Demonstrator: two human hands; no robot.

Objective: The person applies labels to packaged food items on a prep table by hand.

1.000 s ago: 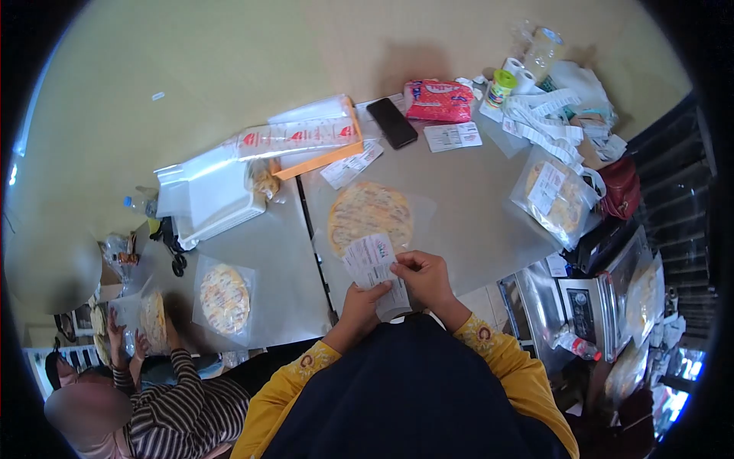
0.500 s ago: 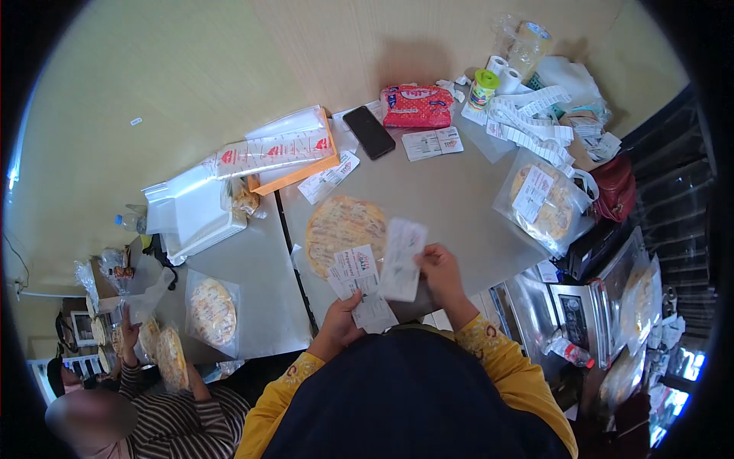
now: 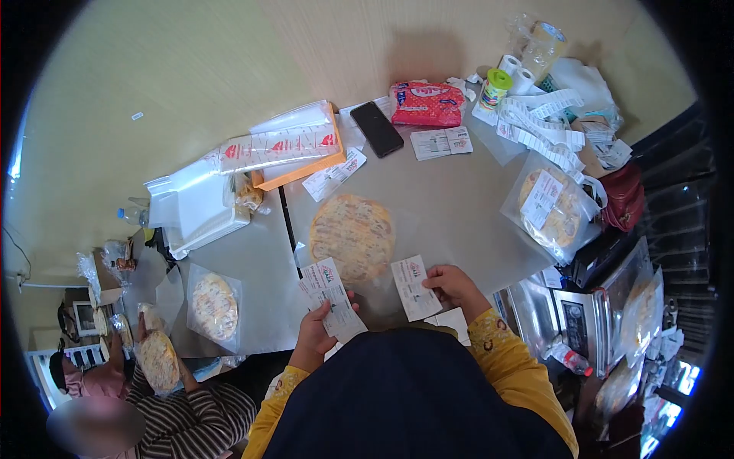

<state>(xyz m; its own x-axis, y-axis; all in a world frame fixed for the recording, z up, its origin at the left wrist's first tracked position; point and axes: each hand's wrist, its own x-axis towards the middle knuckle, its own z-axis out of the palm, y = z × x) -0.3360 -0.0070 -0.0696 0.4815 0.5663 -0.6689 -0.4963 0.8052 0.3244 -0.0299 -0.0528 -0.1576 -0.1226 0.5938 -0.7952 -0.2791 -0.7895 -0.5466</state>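
Observation:
My left hand point(image 3: 315, 327) pinches several printed labels point(image 3: 329, 287), fanned slightly, thumb on top. Between thumb and fingers of my right hand point(image 3: 453, 286) is a single printed label point(image 3: 413, 288), its red-and-black print facing up. The two hands are apart, near the table's front edge. Just beyond them a round pizza point(image 3: 352, 237) in a clear plastic bag lies flat on the grey table point(image 3: 451, 206). The near edge of its bag lies close to both sets of labels.
A labelled bagged pizza point(image 3: 547, 203) lies at the right, below curled label strips point(image 3: 539, 126). At the back are a phone point(image 3: 377, 128), a red pack point(image 3: 428, 103) and a label stack point(image 3: 442, 143). Leftward, a co-worker in a striped sleeve point(image 3: 202, 417) holds another pizza point(image 3: 159, 363).
My right hand's label has swung away from the left-hand labels and now shows its printed face. My left hand has shifted left. The co-worker's pizza has moved left.

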